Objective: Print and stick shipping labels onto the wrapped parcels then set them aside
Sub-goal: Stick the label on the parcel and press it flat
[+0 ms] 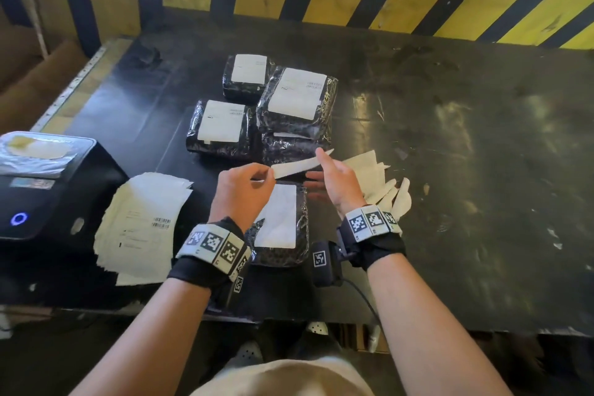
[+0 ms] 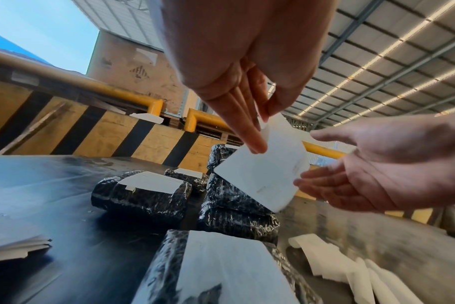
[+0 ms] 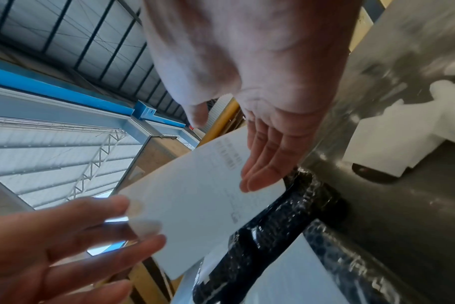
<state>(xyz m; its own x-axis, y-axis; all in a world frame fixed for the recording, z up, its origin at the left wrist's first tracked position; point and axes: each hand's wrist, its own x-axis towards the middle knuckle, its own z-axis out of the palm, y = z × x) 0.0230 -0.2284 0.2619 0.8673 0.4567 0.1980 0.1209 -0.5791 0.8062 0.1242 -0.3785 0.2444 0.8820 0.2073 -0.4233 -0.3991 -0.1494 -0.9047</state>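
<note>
The left hand (image 1: pixel 242 191) pinches one end of a white label (image 1: pixel 300 166) between thumb and fingertips, holding it in the air at the centre of the head view. The right hand (image 1: pixel 336 182) is released: its fingers are straight and lie at the label's opposite end, thumb raised; in the right wrist view the fingertips (image 3: pixel 257 181) overlap the label's edge.

Directly below the hands, a black wrapped parcel (image 1: pixel 283 254) lies on the dark counter (image 1: pixel 466 170) with a white sheet on its top face. Above it in the frame, four labelled parcels (image 1: pixel 289 103) sit grouped together, some stacked.

At the left edge stands a black label printer (image 1: pixel 48 183) with a lit blue ring. Just right of it lies a pile of printed labels (image 1: pixel 144 222). To the right of the right hand lies a heap of white backing strips (image 1: pixel 385 190).
</note>
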